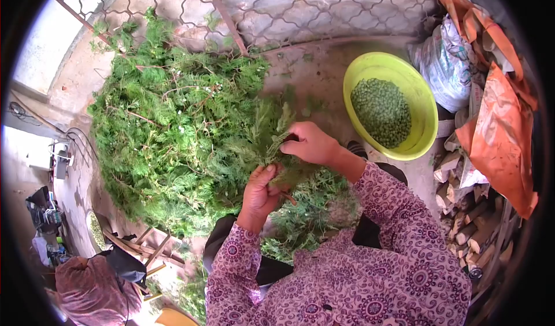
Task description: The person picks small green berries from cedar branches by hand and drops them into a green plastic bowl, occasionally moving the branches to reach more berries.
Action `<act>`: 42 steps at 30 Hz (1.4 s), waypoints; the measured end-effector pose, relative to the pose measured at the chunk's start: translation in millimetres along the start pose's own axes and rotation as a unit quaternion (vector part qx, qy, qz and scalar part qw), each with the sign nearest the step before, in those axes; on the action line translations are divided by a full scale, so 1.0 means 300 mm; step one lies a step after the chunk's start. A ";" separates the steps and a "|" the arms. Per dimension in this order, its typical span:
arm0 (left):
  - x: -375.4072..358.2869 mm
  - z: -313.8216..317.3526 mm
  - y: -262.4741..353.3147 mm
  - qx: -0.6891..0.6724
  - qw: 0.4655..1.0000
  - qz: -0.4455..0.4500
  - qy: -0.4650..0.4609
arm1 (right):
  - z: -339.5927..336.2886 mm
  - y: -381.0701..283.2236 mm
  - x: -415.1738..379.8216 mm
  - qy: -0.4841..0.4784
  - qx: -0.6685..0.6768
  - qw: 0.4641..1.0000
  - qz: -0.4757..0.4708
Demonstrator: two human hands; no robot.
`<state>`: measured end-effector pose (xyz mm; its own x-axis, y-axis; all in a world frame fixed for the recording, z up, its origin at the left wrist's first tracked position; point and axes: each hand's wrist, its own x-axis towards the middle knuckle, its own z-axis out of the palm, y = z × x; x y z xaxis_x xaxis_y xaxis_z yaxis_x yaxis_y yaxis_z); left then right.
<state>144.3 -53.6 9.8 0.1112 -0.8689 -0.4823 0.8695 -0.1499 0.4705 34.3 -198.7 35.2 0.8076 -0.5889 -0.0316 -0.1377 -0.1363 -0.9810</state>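
The left hand (261,194) is closed around a leafy green branch (267,134), thumb on top, with a brown stem end poking out below the grip. The right hand (312,144) is at the branch's upper leaves, its fingers curled and the thumb close to the forefinger; whether anything is pinched between them cannot be told. The branch stands between the two hands, its tips pointing away from the person, in front of a patterned purple shirt (376,280).

Just beyond the left hand, a wide pile of cut greenery (167,129) covers the floor, with thin brown twigs showing through. A smaller heap of greenery (306,213) lies below the hands, between the person's legs. Past the right hand, a yellow-green tub (425,89) holds many small green berries (381,112).

Farther right are a white sack (445,66), an orange sack (502,138) and stacked firewood (477,230). A wire fence (324,8) runs along the far side.
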 end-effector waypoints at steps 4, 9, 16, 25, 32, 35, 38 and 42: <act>-0.030 0.040 0.021 -0.018 1.000 -0.003 0.001 | -0.046 -0.062 -0.010 -0.081 0.267 0.938 0.204; -0.028 0.029 0.026 0.009 0.999 0.038 0.017 | -0.045 -0.026 -0.024 -0.128 0.393 0.883 0.223; -0.046 -0.012 0.063 -0.020 0.999 0.042 0.019 | -0.223 0.014 -0.022 -0.096 0.598 0.786 0.124; -0.029 -0.030 0.032 -0.034 0.998 0.016 0.045 | -0.158 -0.023 -0.034 -0.095 0.508 0.847 0.122; -0.019 -0.035 0.032 -0.032 0.999 -0.009 -0.014 | -0.084 -0.013 -0.042 -0.067 0.245 0.954 0.156; -0.027 -0.004 0.018 -0.014 1.000 0.010 0.006 | -0.078 -0.016 -0.042 -0.012 0.219 0.966 0.135; -0.027 -0.017 0.021 0.030 0.999 -0.009 0.018 | -0.078 -0.019 -0.034 -0.042 0.252 0.959 0.121; -0.026 -0.020 0.026 0.009 0.999 -0.025 0.019 | -0.076 -0.020 -0.035 -0.068 0.228 0.963 0.128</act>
<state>153.2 -45.2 12.9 0.0863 -0.8413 -0.5336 0.8654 -0.2021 0.4586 13.6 -210.0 45.7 0.8523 -0.4433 -0.2775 -0.1003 0.3822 -0.9186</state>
